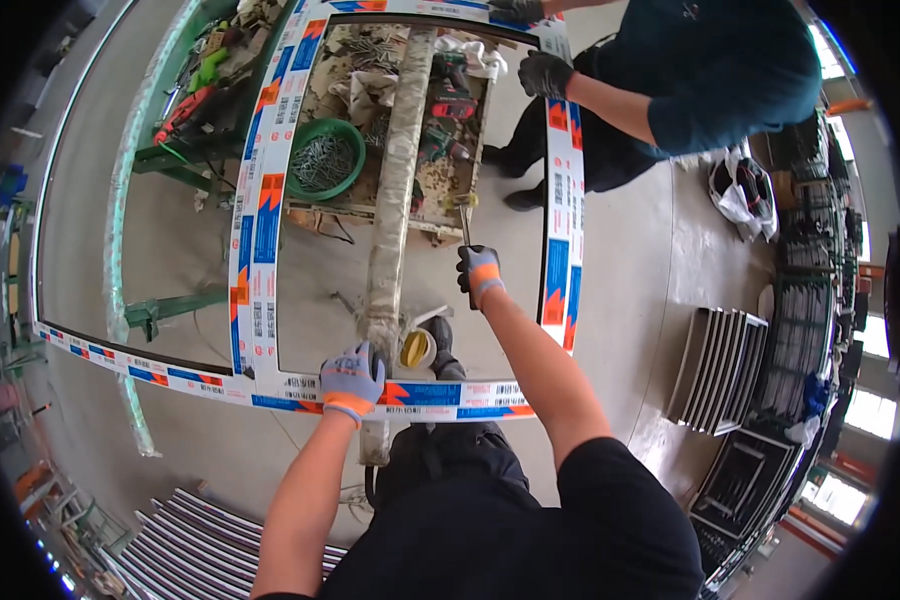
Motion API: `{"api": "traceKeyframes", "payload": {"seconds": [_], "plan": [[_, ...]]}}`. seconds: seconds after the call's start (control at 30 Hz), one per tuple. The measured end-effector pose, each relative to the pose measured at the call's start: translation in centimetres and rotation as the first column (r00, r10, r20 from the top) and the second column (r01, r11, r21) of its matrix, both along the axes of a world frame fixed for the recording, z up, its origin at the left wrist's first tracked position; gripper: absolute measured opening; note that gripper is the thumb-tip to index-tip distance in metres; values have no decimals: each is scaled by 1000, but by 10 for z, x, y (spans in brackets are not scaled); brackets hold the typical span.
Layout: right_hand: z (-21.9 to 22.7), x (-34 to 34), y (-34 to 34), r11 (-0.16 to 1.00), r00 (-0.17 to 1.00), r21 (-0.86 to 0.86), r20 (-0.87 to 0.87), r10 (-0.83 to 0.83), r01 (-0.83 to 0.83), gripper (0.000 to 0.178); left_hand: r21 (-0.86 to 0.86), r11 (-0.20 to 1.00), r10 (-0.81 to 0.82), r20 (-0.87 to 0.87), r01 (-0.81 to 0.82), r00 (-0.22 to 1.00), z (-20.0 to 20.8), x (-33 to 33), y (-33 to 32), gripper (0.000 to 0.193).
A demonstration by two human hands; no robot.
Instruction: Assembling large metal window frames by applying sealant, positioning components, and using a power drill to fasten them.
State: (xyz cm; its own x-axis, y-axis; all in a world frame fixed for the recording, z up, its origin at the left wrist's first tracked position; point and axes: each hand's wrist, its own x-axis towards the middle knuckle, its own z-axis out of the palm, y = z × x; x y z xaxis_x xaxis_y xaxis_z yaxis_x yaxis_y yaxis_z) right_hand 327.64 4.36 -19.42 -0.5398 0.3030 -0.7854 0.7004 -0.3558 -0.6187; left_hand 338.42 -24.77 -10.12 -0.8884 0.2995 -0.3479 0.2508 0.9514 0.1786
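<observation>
A large window frame, wrapped in white, blue and orange printed film, lies across padded support beams. My left hand, in a grey glove with an orange cuff, is closed over its near bar, beside the worn padded middle beam. Inside the frame's right-hand opening, my right hand grips a hammer-like tool with a slim metal shaft and a small yellowish head. The head points away from me, near the corner of a wooden tray. Most of the handle is hidden by my fingers.
A co-worker's gloved hand rests at the frame's far right. The tray holds a green bowl of screws and a red cordless drill. Below the frame stands a yellow-and-white round container. Stacked frames stand at right.
</observation>
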Motion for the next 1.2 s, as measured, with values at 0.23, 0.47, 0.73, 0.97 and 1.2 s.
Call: {"api": "traceKeyframes", "payload": {"seconds": [0.23, 0.47, 0.73, 0.97, 1.2], "plan": [[-101, -77, 25, 947, 994, 306, -20, 105, -94, 17, 99, 995, 31, 23, -33, 999, 3, -3, -1, 41], [-102, -144, 15, 101, 760, 902, 287, 583, -419, 42, 82, 996, -26, 82, 20, 996, 10, -11, -4, 40], [-364, -307, 120, 455, 544, 804, -202, 815, -383, 38, 271, 962, -38, 1, 37, 999, 10, -24, 19, 38], [-418, -298, 73, 837, 753, 395, -394, 527, -379, 37, 182, 983, -22, 57, 11, 998, 13, -25, 10, 36], [-225, -248, 36, 112, 328, 584, 278, 903, -804, 33, 78, 997, -11, 135, 1, 991, 12, -15, -2, 41]]}}
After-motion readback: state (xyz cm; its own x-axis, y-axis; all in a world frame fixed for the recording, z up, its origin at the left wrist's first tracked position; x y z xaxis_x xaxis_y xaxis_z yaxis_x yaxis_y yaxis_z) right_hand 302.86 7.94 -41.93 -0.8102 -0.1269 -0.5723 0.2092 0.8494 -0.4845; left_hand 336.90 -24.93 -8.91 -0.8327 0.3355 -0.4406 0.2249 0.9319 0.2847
